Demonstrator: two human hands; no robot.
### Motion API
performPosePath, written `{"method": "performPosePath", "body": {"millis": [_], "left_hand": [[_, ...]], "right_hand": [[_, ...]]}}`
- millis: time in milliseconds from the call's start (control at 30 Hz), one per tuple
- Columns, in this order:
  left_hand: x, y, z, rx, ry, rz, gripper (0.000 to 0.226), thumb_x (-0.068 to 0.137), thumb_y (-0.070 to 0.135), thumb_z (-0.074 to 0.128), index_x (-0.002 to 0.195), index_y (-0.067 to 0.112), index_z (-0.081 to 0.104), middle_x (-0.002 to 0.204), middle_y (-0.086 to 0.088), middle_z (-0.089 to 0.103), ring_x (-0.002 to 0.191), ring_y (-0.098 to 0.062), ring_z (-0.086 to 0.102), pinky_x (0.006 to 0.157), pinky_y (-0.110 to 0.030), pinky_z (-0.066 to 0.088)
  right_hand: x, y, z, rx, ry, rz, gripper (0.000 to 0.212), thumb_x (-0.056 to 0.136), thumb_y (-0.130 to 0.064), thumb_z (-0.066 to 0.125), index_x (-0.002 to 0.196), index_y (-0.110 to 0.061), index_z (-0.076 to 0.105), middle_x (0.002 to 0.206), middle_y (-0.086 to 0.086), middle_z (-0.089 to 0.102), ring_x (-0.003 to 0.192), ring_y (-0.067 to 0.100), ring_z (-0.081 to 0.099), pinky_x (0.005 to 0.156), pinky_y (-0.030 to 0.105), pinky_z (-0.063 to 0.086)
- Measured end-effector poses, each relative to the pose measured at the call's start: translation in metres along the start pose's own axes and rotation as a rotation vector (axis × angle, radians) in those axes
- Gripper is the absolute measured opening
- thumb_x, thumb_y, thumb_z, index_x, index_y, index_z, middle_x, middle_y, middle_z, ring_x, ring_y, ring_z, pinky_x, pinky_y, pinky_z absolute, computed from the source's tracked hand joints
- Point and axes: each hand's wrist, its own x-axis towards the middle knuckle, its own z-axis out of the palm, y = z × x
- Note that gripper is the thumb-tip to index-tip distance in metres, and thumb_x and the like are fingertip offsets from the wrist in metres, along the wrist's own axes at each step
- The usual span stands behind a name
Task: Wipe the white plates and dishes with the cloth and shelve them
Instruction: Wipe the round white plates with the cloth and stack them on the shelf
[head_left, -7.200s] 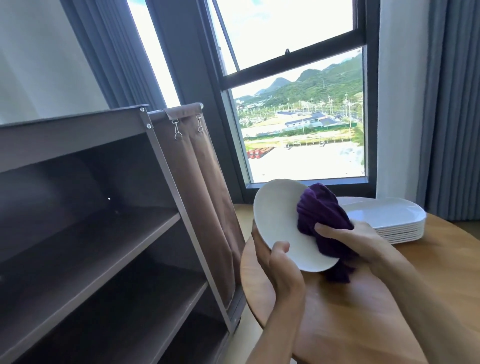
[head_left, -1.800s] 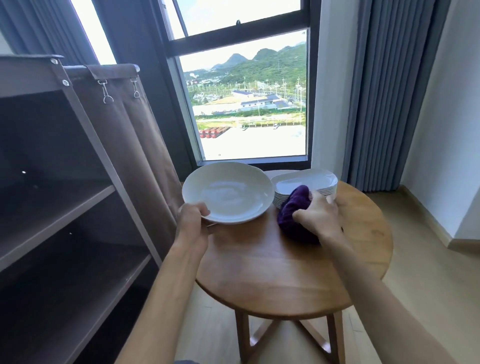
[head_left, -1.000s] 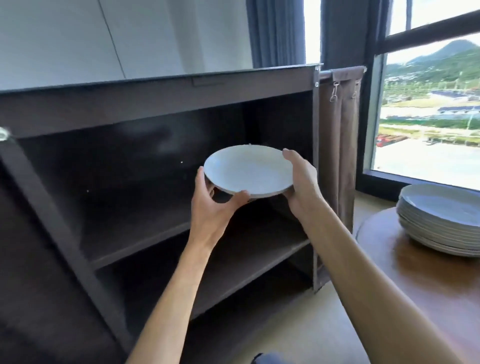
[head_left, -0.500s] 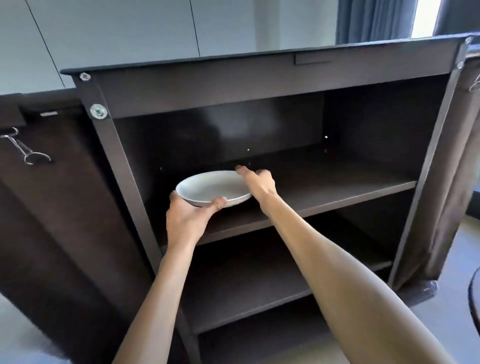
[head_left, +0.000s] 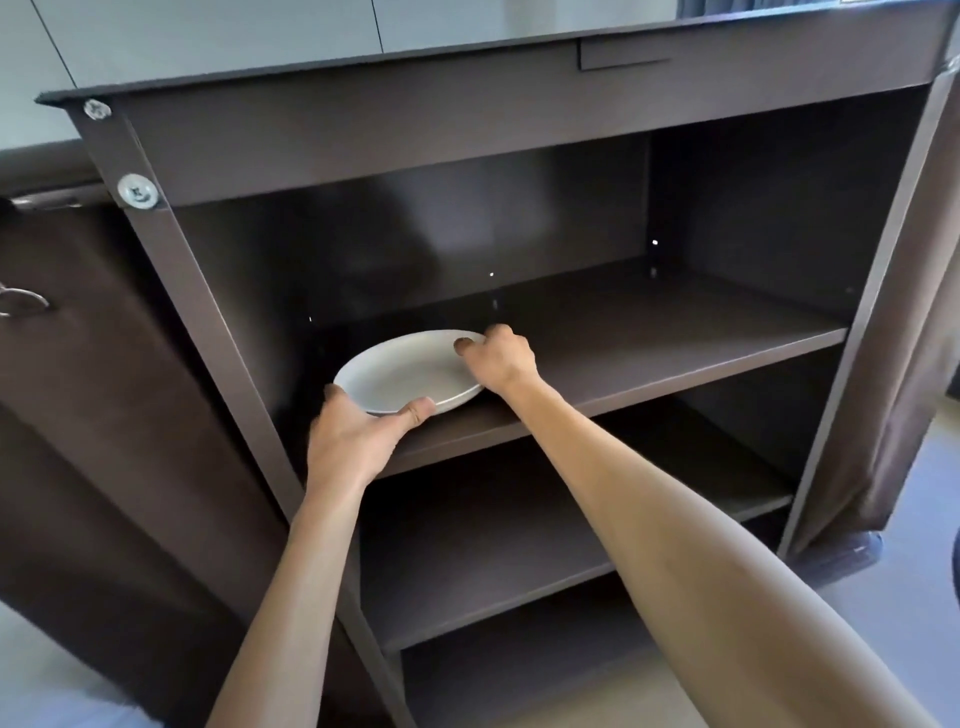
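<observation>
Setting white plate (head_left: 410, 371) down on upper shelf (head_left: 649, 343) of dark cabinet (head_left: 363, 150), left end, near the front edge. Left hand (head_left: 358, 441) gripping near rim, thumb over the top, fingers hidden underneath. Right hand (head_left: 498, 358) pinching far-right rim with curled fingers. Plate looks level and at or just touching the shelf board; cannot tell if weight is fully down.

To do well: lower flat, slide fingers out from under left side before releasing, nudge further in from the edge, leave room for more to stack.

Plate round, shallow, smooth glazed, likely slippery. Shelf boards flat, matte brown, hard. Brown fabric side curtain (head_left: 893, 395) hanging at right.
</observation>
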Motion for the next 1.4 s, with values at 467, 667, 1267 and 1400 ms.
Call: {"method": "performPosePath", "body": {"millis": [467, 667, 1267, 1400], "left_hand": [[-0.104, 0.152, 0.115, -0.365, 0.129, 0.693, 0.044, 0.092, 0.016, 0.065, 0.135, 0.006, 0.058, 0.148, -0.013, 0.052, 0.143, -0.023, 0.043, 0.112, -0.017, 0.026], [-0.226, 0.231, 0.237, -0.574, -0.447, 0.725, 0.031, 0.093, 0.017, 0.062, 0.123, 0.015, 0.063, 0.115, 0.006, 0.064, 0.103, -0.012, 0.064, 0.094, -0.04, 0.055], [-0.33, 0.293, 0.467, 0.019, -0.799, 0.443, 0.045, 0.087, 0.022, 0.071, 0.125, -0.002, 0.066, 0.129, -0.024, 0.066, 0.122, -0.042, 0.061, 0.094, -0.039, 0.049], [-0.326, 0.3, 0.472, 0.029, -0.774, 0.47, 0.034, 0.088, 0.013, 0.065, 0.117, -0.003, 0.07, 0.124, -0.023, 0.067, 0.118, -0.043, 0.062, 0.081, -0.034, 0.043]], "right_hand": [[-0.109, 0.054, -0.18, 0.168, 0.473, -0.151, 0.021, 0.097, -0.023, 0.064, 0.114, -0.015, 0.073, 0.099, 0.0, 0.074, 0.095, 0.014, 0.07, 0.086, 0.031, 0.058], [-0.236, 0.133, -0.324, 0.018, 0.86, 0.012, 0.014, 0.091, -0.013, 0.064, 0.097, -0.012, 0.076, 0.086, 0.008, 0.076, 0.085, 0.024, 0.073, 0.086, 0.046, 0.06], [-0.411, 0.344, -0.407, -0.538, 0.915, 0.974, 0.059, 0.09, -0.064, 0.049, 0.121, -0.017, 0.066, 0.13, 0.009, 0.063, 0.126, 0.031, 0.05, 0.103, 0.043, 0.037], [-0.404, 0.35, -0.416, -0.606, 0.864, 1.003, 0.073, 0.08, -0.079, 0.049, 0.122, -0.021, 0.066, 0.13, 0.006, 0.062, 0.126, 0.03, 0.051, 0.101, 0.044, 0.039]]}}
